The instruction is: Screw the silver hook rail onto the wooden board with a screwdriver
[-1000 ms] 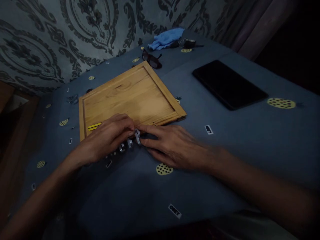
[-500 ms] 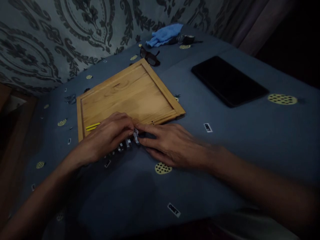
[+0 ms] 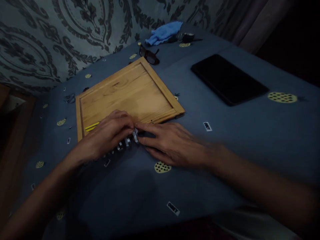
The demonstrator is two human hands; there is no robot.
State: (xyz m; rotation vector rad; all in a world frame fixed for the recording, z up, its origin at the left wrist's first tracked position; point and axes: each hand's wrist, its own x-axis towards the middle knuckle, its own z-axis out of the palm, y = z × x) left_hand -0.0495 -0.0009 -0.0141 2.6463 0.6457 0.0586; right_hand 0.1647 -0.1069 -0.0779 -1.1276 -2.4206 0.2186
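Observation:
A framed wooden panel lies at an angle on the cloth, and both my hands meet over its near edge. Several small shiny metal pieces sit in a row by that edge, partly hidden under my left hand. My right hand has its thumb and forefinger closed about the rightmost metal piece. Bent and pressed together, the fingers of my left hand touch close to that piece's upper end; what they pinch is hidden. A yellow strip with a dark line lies on the panel beside my left hand.
A dark tablet-like slab lies at the right. Sunglasses, a blue cloth and a black object are at the back. A small greyish item lies left of the panel. A patterned curtain hangs behind the table.
The whole view has shifted very slightly. Both hands stay at the same metal piece, with hardly any visible movement of the fingers.

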